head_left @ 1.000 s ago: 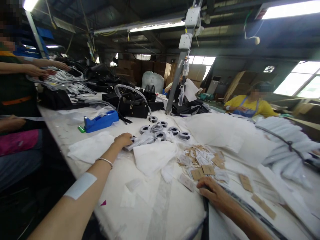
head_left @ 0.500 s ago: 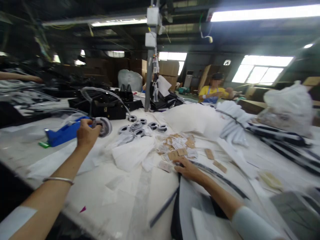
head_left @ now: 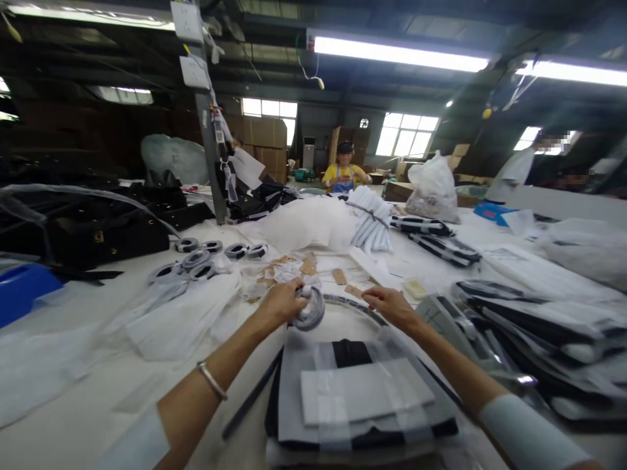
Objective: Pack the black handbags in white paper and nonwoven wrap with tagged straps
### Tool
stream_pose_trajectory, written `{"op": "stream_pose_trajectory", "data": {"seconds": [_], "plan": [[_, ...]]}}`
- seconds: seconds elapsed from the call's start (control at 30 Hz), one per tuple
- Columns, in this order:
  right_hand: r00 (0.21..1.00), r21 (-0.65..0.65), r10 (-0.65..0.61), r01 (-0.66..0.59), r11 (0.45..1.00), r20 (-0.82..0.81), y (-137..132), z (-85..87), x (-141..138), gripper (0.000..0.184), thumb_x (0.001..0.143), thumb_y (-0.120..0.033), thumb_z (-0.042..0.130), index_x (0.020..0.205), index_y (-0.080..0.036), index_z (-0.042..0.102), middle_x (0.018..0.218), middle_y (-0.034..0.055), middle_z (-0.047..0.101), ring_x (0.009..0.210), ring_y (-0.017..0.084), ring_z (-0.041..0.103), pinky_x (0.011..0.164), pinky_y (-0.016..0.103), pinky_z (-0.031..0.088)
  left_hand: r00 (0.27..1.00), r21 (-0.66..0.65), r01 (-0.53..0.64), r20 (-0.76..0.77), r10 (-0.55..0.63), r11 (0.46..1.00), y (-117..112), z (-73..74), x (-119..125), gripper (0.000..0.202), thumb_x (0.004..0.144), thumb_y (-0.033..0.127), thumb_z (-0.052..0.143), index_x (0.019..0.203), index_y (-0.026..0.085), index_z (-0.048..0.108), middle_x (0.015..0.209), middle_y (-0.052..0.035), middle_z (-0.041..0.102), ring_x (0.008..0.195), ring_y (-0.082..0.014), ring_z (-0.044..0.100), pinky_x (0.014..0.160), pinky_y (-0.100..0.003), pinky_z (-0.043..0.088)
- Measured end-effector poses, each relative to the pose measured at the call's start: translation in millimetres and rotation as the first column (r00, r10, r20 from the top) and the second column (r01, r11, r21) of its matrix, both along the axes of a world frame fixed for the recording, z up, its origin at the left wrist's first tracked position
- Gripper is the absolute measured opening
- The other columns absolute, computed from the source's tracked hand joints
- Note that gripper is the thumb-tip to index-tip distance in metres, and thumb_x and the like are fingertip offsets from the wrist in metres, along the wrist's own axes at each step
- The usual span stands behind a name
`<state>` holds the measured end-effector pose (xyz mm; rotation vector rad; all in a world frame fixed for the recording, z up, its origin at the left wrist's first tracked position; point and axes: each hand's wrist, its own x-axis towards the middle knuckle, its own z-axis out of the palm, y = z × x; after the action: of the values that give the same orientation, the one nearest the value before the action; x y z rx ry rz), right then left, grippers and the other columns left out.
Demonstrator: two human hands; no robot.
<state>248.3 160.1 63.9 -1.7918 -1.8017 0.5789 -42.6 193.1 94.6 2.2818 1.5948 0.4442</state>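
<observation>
My left hand [head_left: 284, 301] is closed on a ring-shaped coil wrapped in pale, see-through material [head_left: 313, 309], held upright just above the table. My right hand [head_left: 389, 305] is a short way to the right, thumb and fingers pinched together beside a brown paper tag [head_left: 353, 292]; what is between them, if anything, is too small to make out. A long dark strap in clear wrap [head_left: 355, 302] arcs between the two hands. Below them lies a flat black bag with grey and white sheets taped over it [head_left: 365, 391].
More wrapped coils [head_left: 196, 258] sit to the left, near a blue tape dispenser [head_left: 27, 294]. Brown tags and small clear packets [head_left: 281, 271] form a pile ahead. Stacked wrapped black pieces [head_left: 533, 339] lie right. A person in yellow [head_left: 345, 175] is across the table.
My left hand has carried the coil from beside the blue dispenser to above the bag. My right hand has moved right, off the bag's edge. The view has turned right.
</observation>
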Motion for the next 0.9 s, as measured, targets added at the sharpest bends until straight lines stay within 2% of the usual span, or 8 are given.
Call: {"op": "stream_pose_trajectory", "data": {"seconds": [0.1,0.2,0.3,0.43,0.57,0.63,0.77,0.9], "plan": [[0.999,-0.023,0.012,-0.012,1.000,0.032,-9,-14.4,10,0.028,0.081,-0.034,0.059,0.099,-0.019,0.073,0.094,0.0055,0.073,0.087,0.022,0.066,0.082,0.033,0.048,0.992,-0.041,0.047,-0.114,-0.051,0.998,2,-24.3,46,0.032,0.071,0.022,0.060,0.102,0.020,0.069,0.098,-0.0090,0.074,0.095,-0.0240,0.068,0.080,-0.028,0.049],[0.991,-0.038,0.079,-0.075,0.996,0.104,-16,-28.5,10,0.034,0.073,-0.025,0.068,0.106,-0.017,0.072,0.110,0.0088,0.069,0.104,0.025,0.061,0.095,0.035,0.043,0.972,-0.097,0.041,-0.227,-0.062,0.994,2,-40.4,64,0.027,0.073,0.026,0.059,0.093,0.015,0.071,0.097,-0.0167,0.074,0.094,-0.0301,0.069,0.077,-0.033,0.051],[0.962,-0.067,0.162,-0.151,0.986,0.219,-23,-37.4,7,0.036,0.076,-0.019,0.064,0.111,-0.014,0.070,0.116,0.0124,0.066,0.111,0.026,0.056,0.099,0.036,0.040,0.951,-0.114,0.028,-0.303,-0.061,0.993,-3,-45.7,60,0.030,0.075,0.031,0.057,0.093,0.012,0.072,0.099,-0.0208,0.073,0.095,-0.0341,0.069,0.075,-0.037,0.052],[0.937,-0.103,0.259,-0.241,0.965,0.235,-38,-39.4,4,0.033,0.076,-0.018,0.064,0.108,-0.016,0.071,0.109,0.0117,0.067,0.107,0.026,0.058,0.095,0.035,0.042,0.936,-0.121,0.022,-0.347,-0.063,0.992,-23,-46.9,44,0.030,0.075,0.035,0.056,0.090,0.015,0.071,0.094,-0.0176,0.074,0.091,-0.0334,0.070,0.072,-0.037,0.051],[0.935,-0.192,0.299,-0.264,0.945,0.188,-54,-25.4,-3,0.025,0.074,-0.020,0.066,0.097,-0.023,0.074,0.097,0.0070,0.072,0.091,0.025,0.064,0.083,0.034,0.046,0.933,-0.108,-0.003,-0.359,-0.036,0.994,-48,-50.8,37,0.028,0.078,0.038,0.055,0.093,0.021,0.070,0.093,-0.0122,0.075,0.089,-0.0297,0.070,0.073,-0.035,0.050],[0.941,-0.171,0.296,-0.269,0.948,0.163,-56,-12.9,-14,0.020,0.077,-0.025,0.067,0.095,-0.025,0.075,0.095,0.0055,0.074,0.091,0.026,0.066,0.085,0.035,0.046,0.933,-0.082,-0.036,-0.360,0.004,0.996,-54,-52.0,37,0.027,0.079,0.041,0.056,0.094,0.023,0.069,0.092,-0.0103,0.075,0.089,-0.0282,0.070,0.074,-0.035,0.048],[0.914,-0.033,0.358,-0.358,0.933,0.189,-40,2.1,-48,0.028,0.081,-0.028,0.067,0.108,-0.023,0.071,0.108,0.0065,0.072,0.105,0.027,0.062,0.095,0.038,0.042,0.972,-0.093,-0.062,-0.234,0.039,0.994,-46,-49.4,33,0.026,0.080,0.045,0.058,0.093,0.026,0.070,0.092,-0.0062,0.075,0.088,-0.0250,0.069,0.072,-0.031,0.045],[0.856,-0.073,0.449,-0.446,0.892,0.258,-16,-10.4,-79,0.040,0.081,-0.025,0.066,0.120,-0.019,0.065,0.114,0.0105,0.068,0.106,0.027,0.061,0.092,0.035,0.043,0.994,-0.100,-0.081,0.064,0.087,0.992,-23,-43.6,10,0.026,0.086,0.041,0.052,0.096,0.026,0.070,0.078,-0.0005,0.072,0.074,-0.0184,0.065,0.064,-0.026,0.041]]}}
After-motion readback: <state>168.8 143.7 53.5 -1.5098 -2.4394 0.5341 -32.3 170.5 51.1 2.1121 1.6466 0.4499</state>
